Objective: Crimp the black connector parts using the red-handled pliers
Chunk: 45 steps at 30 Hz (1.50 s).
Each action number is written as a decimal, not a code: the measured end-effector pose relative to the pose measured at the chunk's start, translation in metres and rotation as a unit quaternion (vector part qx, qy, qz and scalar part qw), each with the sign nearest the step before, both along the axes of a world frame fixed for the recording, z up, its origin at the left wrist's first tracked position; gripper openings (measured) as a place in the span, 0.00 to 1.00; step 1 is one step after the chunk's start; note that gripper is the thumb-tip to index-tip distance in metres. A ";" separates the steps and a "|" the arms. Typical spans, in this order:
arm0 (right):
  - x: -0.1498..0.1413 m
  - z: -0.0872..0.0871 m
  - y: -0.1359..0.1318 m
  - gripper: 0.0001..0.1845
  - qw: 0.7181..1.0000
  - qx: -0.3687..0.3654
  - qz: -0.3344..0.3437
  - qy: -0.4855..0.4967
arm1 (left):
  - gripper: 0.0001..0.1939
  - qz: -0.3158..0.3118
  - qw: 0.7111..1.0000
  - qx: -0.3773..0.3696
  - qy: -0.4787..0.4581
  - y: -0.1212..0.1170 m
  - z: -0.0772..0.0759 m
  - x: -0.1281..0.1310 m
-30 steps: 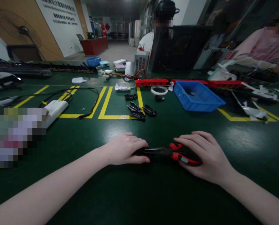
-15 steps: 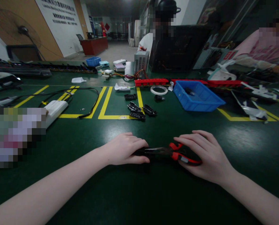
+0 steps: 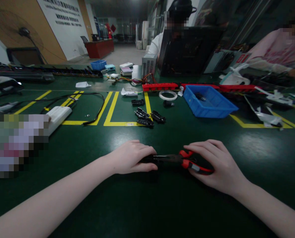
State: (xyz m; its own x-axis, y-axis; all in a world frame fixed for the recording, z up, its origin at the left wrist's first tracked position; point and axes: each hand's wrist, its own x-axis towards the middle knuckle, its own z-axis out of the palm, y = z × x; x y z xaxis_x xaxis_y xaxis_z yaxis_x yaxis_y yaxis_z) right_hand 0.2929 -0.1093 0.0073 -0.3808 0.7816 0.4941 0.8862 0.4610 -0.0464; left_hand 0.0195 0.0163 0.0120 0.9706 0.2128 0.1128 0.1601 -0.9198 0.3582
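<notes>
My right hand (image 3: 215,163) is closed around the red-and-black handles of a pair of long-nose pliers (image 3: 171,158), whose jaws point left. My left hand (image 3: 135,157) grips a small black part (image 3: 148,159) between thumb and fingers, low over the green table. The plier tips reach to that part; whether they pinch it is hidden by my fingers. Beyond my hands lie several black plastic pieces (image 3: 144,114) in a loose group by the yellow tape. A short black cylinder (image 3: 168,103) rests behind them.
A blue bin (image 3: 209,102) with a dark item inside stands at the right. Next to it lie a white ring (image 3: 167,96) and a red strip (image 3: 159,87). A white box (image 3: 59,117) and black cable (image 3: 101,109) are on the left. Two people sit across the table.
My hands and the pliers have barely moved. The fingers of my right hand have shifted slightly. Across the table, the person in white has leaned to the right and the dark panel has tilted.
</notes>
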 end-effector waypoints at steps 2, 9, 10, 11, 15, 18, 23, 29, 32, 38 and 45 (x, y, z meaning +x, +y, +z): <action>0.000 0.000 0.000 0.23 1.000 0.010 0.001 -0.006 | 0.18 0.000 1.000 0.004 -0.001 0.000 0.000 0.000; 0.000 0.002 -0.001 0.22 0.999 0.038 0.005 -0.037 | 0.17 0.015 1.000 0.009 0.006 -0.001 -0.002 0.001; 0.000 0.002 -0.001 0.22 0.998 0.039 0.006 -0.040 | 0.17 0.016 1.000 0.009 0.007 -0.001 -0.002 0.001; 0.000 0.002 -0.001 0.22 0.998 0.039 0.006 -0.042 | 0.17 0.016 1.000 0.009 0.008 -0.001 -0.002 0.001; 0.001 0.001 -0.001 0.22 0.998 0.037 0.007 -0.041 | 0.17 0.020 1.000 0.003 0.013 -0.001 -0.001 0.000; 0.001 0.000 -0.001 0.23 0.998 0.037 0.009 -0.045 | 0.18 0.020 1.000 0.002 0.013 -0.001 0.000 0.000; 0.002 0.000 0.000 0.22 0.999 0.031 0.011 -0.043 | 0.18 0.009 1.000 0.001 0.008 0.000 -0.002 0.000; 0.003 0.000 0.000 0.23 0.998 0.036 0.010 -0.046 | 0.17 0.001 1.000 -0.003 0.010 0.000 -0.002 0.001; 0.002 0.000 0.000 0.23 0.998 0.040 0.010 -0.047 | 0.16 0.001 1.000 -0.013 0.010 -0.001 -0.001 0.001; 0.002 -0.001 -0.002 0.23 0.998 0.039 0.009 -0.040 | 0.17 0.008 1.000 -0.013 0.013 -0.001 0.000 0.001; 0.002 -0.006 -0.004 0.21 1.000 0.009 0.013 -0.011 | 0.22 0.013 0.999 -0.029 0.005 -0.001 0.001 0.000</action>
